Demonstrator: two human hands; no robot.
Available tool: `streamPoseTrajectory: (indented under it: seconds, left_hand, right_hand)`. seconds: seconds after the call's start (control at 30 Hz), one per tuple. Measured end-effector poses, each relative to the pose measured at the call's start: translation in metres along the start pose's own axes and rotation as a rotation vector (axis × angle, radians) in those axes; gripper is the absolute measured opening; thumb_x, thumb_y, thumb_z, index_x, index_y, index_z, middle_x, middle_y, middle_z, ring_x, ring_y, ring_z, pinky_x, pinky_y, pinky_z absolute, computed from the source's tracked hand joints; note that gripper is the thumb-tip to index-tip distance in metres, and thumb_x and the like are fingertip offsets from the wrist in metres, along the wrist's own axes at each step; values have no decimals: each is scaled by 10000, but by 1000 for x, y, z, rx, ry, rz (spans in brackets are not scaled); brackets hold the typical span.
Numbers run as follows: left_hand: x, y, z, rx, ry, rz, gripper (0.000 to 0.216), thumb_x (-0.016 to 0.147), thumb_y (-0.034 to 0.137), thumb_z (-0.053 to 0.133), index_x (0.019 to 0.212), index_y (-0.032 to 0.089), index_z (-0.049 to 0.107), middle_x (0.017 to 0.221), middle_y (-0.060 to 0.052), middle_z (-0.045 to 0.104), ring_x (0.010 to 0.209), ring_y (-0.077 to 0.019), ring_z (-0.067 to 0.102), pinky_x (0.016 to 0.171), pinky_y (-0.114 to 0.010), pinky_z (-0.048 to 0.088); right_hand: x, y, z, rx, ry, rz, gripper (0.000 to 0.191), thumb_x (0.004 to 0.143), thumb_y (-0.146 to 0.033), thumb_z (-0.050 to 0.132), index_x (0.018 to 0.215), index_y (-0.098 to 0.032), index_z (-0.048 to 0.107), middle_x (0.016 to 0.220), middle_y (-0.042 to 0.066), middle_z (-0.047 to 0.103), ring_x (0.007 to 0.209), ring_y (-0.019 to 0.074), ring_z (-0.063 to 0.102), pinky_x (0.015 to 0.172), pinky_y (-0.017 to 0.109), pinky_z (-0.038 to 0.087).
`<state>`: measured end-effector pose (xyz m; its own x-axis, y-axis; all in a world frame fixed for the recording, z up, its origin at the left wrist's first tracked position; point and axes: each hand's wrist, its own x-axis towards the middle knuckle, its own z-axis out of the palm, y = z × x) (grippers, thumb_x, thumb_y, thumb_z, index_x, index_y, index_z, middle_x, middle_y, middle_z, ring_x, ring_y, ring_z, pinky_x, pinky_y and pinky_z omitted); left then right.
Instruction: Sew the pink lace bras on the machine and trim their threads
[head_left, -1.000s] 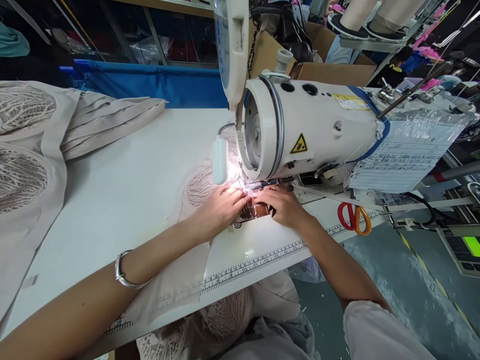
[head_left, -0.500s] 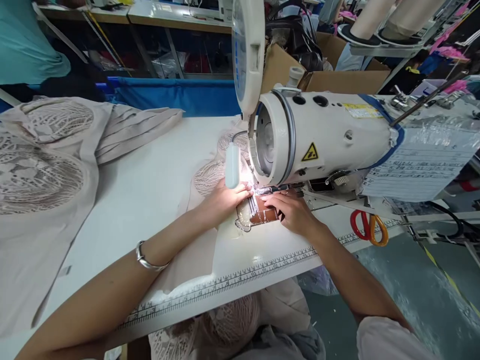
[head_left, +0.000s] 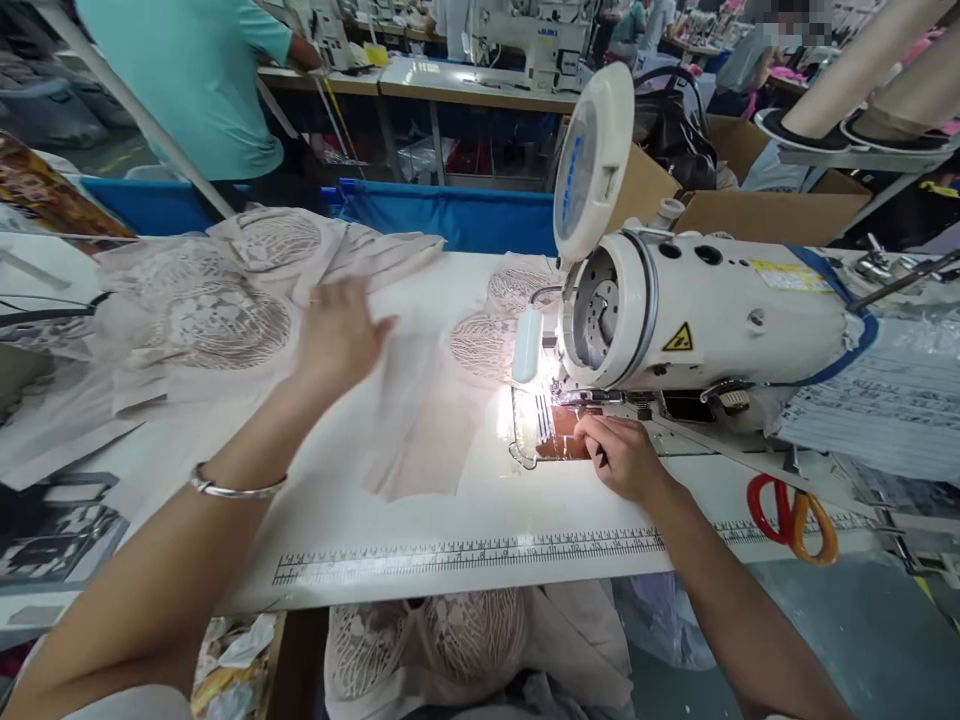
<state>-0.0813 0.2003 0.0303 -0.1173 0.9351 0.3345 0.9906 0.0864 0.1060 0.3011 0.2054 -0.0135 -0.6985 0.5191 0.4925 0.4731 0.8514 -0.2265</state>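
Fabric, a pale beige piece, is lying on the white table between my two hands, blurred in the picture, with its right edge reaching toward the lit needle area of the sewing machine. My left hand is hovering over the table to the left of that piece, fingers spread wide and holding nothing that I can make out; the hand itself is blurred, and I cannot tell whether it is touching the cloth beneath it. A silver bracelet is sitting on my left wrist. My right hand is resting flat on the machine bed, fingers drawn close together and curled slightly, fingertips pressing down just beside the shiny plate under the needle; it is gripping nothing that I can see.

A small lamp on the machine is shining brightly on the plate. Lace panels of the same beige are lying just behind the loose piece, near the lamp. A heap of lace garments is piling up on the far left of the table, near my left hand. A printed ruler strip is running along the near edge of the table. Scissors with red and orange handles are lying at the right, well apart from my right hand. More lace cloth is hanging below the table edge. A person in a teal shirt is standing beyond the table at the far left
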Motion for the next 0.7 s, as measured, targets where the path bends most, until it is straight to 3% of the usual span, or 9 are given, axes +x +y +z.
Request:
streamPoseTrajectory:
  seconds: [0.07, 0.17, 0.27, 0.37, 0.5, 0.6, 0.7]
  left_hand:
    - [-12, -33, -19, 134, 68, -207, 567, 1035, 358, 362, 1332, -125, 384, 1441, -353, 398, 1364, -491, 353, 1045, -685, 354]
    - [-34, -61, -37, 210, -49, -236, 471, 1056, 312, 268, 1203, -64, 512, 1382, -291, 488, 1316, -443, 427, 1002, -612, 439]
    - [-44, -69, -40, 236, -71, -218, 471, 1069, 292, 215, 1232, -33, 513, 1380, -241, 506, 1301, -373, 458, 1025, -526, 452]
    - [-43, -69, -35, 263, -47, -238, 478, 1052, 322, 312, 1259, -69, 492, 1408, -284, 457, 1329, -412, 410, 1045, -563, 411]
    - [-37, -67, -29, 259, -61, -265, 405, 1011, 281, 395, 1055, -69, 595, 1272, -287, 548, 1297, -441, 424, 1017, -614, 393]
    - [-35, -70, -44, 215, 40, -274, 375, 1032, 244, 324, 1070, -27, 580, 1317, -241, 525, 1301, -394, 419, 989, -599, 407]
    - [-47, -75, -75, 88, 282, -279, 260, 992, 212, 378, 1130, 97, 567, 1423, -160, 476, 1372, -373, 331, 1047, -700, 264]
  right_hand:
    - [-1, -1, 0, -31, 5, 19, 292, 705, 36, 413, 779, -214, 545, 606, -28, 578, 546, 141, 518, 555, 251, 387]
    - [-1, -3, -1, -38, 27, 57, 309, 679, 28, 419, 801, -212, 569, 637, -21, 626, 557, 140, 558, 565, 244, 408]
    - [1, -3, -1, -29, 41, 52, 298, 695, 18, 424, 808, -211, 577, 667, -19, 656, 549, 132, 572, 556, 237, 420]
    - [4, -4, 0, -28, 53, 10, 272, 726, 10, 427, 791, -210, 573, 658, -23, 653, 534, 123, 567, 531, 229, 415]
    - [3, -2, 1, -34, 34, 3, 313, 694, 35, 406, 790, -208, 579, 658, -26, 654, 542, 118, 583, 527, 220, 425]
    - [0, 1, 5, -20, 47, 9, 337, 712, 44, 402, 803, -213, 599, 672, -19, 668, 565, 130, 611, 531, 230, 451]
    - [-1, -1, 5, 36, 161, 10, 365, 810, 23, 420, 919, -230, 661, 773, 10, 724, 643, 160, 668, 573, 258, 511]
